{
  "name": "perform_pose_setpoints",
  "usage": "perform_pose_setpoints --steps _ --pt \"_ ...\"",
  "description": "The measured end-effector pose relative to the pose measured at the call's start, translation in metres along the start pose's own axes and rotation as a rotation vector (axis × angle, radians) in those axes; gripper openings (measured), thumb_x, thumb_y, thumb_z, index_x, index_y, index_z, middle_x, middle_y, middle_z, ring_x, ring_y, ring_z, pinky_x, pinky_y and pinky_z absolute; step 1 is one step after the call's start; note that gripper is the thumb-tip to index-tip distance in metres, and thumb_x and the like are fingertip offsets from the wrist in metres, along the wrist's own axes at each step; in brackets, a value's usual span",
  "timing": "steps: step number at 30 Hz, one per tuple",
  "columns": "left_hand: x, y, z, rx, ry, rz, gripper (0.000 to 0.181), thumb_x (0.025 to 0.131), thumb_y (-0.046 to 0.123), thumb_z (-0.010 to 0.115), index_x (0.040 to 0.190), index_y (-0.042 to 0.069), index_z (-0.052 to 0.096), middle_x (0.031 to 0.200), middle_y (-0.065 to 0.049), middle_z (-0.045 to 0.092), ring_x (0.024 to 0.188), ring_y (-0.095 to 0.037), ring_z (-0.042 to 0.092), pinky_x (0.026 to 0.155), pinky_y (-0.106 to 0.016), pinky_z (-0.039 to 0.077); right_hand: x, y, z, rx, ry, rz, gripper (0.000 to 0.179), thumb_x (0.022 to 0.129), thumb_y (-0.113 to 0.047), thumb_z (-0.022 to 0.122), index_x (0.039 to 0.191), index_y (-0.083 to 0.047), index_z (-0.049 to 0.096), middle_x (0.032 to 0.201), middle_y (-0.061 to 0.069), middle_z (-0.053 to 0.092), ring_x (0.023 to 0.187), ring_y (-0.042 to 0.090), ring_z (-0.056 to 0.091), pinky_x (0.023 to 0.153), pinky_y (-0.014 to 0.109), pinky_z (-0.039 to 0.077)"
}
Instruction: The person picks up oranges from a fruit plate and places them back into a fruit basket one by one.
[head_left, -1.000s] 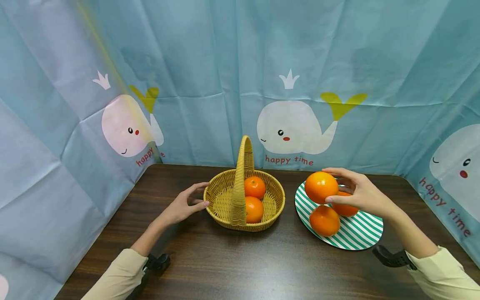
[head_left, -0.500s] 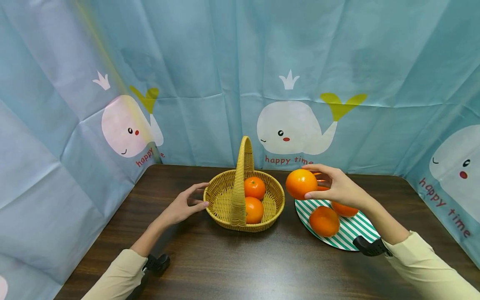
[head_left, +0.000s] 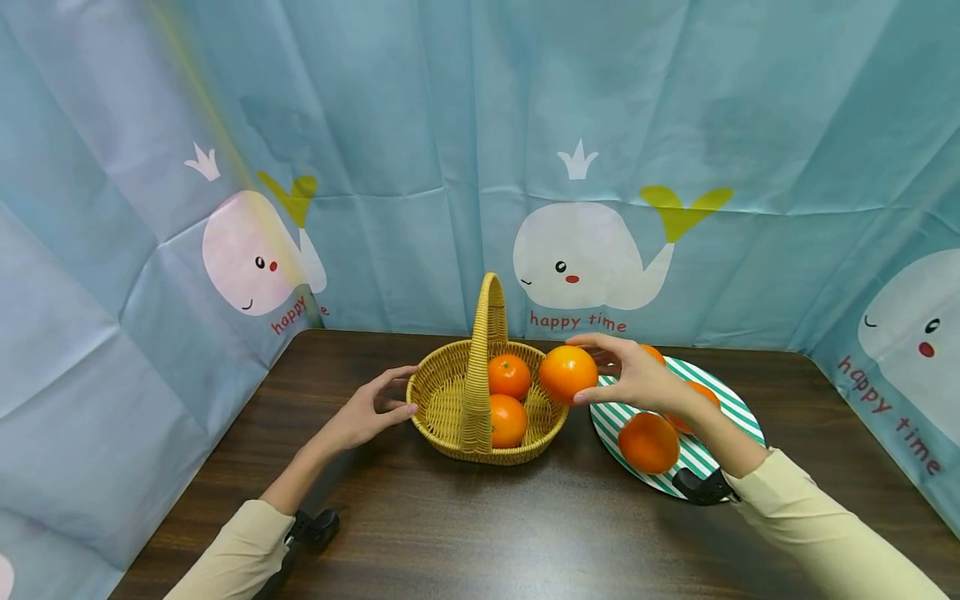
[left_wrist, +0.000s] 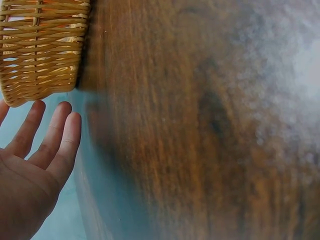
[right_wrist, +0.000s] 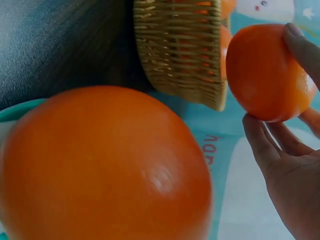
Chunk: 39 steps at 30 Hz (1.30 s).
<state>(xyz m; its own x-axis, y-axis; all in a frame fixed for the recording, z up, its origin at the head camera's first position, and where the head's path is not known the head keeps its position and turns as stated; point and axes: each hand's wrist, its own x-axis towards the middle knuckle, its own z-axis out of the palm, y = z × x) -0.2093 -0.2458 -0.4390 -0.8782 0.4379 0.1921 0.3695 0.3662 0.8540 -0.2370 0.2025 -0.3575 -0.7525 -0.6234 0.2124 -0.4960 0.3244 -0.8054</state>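
My right hand (head_left: 637, 379) grips an orange (head_left: 567, 374) between thumb and fingers, at the right rim of the yellow wicker basket (head_left: 442, 437). In the right wrist view the held orange (right_wrist: 267, 72) is up beside the basket's rim. Two oranges (head_left: 509, 421) lie in the basket's right half, beyond its arched handle (head_left: 480, 367). My left hand (head_left: 365, 415) has its fingertips right at the basket's left rim, the fingers loosely extended. In the left wrist view those fingers (left_wrist: 52, 137) reach up to the woven side.
Several oranges (head_left: 648, 443) sit on a round plate (head_left: 731, 450) with green and white stripes, on the right. My right forearm crosses over the plate and partly hides one of them. A whale-print curtain (head_left: 405, 167) hangs behind the dark wooden table (head_left: 450, 533).
My right hand has carried the orange leftward from above the plate to the basket's right rim. The left hand and the basket have stayed in place.
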Motion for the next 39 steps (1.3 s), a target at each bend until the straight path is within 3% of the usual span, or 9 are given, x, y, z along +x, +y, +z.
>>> perform_pose_setpoints --steps 7,14,22,31,39 --pt "0.000 0.000 0.000 0.008 0.001 -0.012 0.063 0.100 0.012 0.069 0.155 0.005 0.040 0.147 -0.025 0.044 0.111 -0.039 0.064 0.088 -0.035 0.056 0.009 0.005 0.013 0.037 -0.022 0.007 0.073 0.082 -0.014 0.088 0.144 -0.004 0.052 0.138 0.010 0.057 0.121 0.027 0.060 0.100 0.042 0.050" --pt "0.000 0.000 0.000 0.012 0.001 -0.006 0.062 0.099 0.012 0.069 0.154 0.005 0.040 0.147 -0.024 0.044 0.115 -0.047 0.059 0.091 -0.039 0.055 0.016 0.009 0.020 0.070 -0.020 0.003 0.073 0.081 -0.011 0.088 0.144 -0.006 0.052 0.138 0.011 0.056 0.119 0.026 0.061 0.098 0.038 0.051" --pt "0.001 -0.001 0.000 0.007 -0.001 -0.004 0.062 0.099 0.012 0.069 0.154 0.006 0.040 0.148 -0.025 0.043 0.113 -0.043 0.062 0.089 -0.036 0.056 0.019 0.011 0.023 0.091 -0.035 0.024 0.073 0.081 -0.013 0.089 0.144 -0.005 0.052 0.136 0.011 0.057 0.118 0.027 0.061 0.099 0.044 0.051" --pt "0.001 0.000 0.001 0.016 0.002 -0.002 0.063 0.099 0.012 0.069 0.154 0.005 0.040 0.149 -0.024 0.043 0.115 -0.044 0.060 0.092 -0.042 0.055 0.011 0.012 0.014 0.111 -0.023 0.001 0.069 0.085 -0.010 0.085 0.144 -0.003 0.051 0.141 0.018 0.054 0.124 0.043 0.055 0.101 0.045 0.049" --pt "0.000 -0.001 0.000 0.021 0.004 0.014 0.062 0.099 0.010 0.069 0.153 0.003 0.040 0.150 -0.024 0.042 0.119 -0.047 0.056 0.095 -0.044 0.053 -0.008 0.016 -0.001 0.084 0.009 0.039 0.060 0.087 -0.012 0.083 0.140 -0.007 0.055 0.134 0.013 0.058 0.118 0.030 0.060 0.101 0.055 0.046"
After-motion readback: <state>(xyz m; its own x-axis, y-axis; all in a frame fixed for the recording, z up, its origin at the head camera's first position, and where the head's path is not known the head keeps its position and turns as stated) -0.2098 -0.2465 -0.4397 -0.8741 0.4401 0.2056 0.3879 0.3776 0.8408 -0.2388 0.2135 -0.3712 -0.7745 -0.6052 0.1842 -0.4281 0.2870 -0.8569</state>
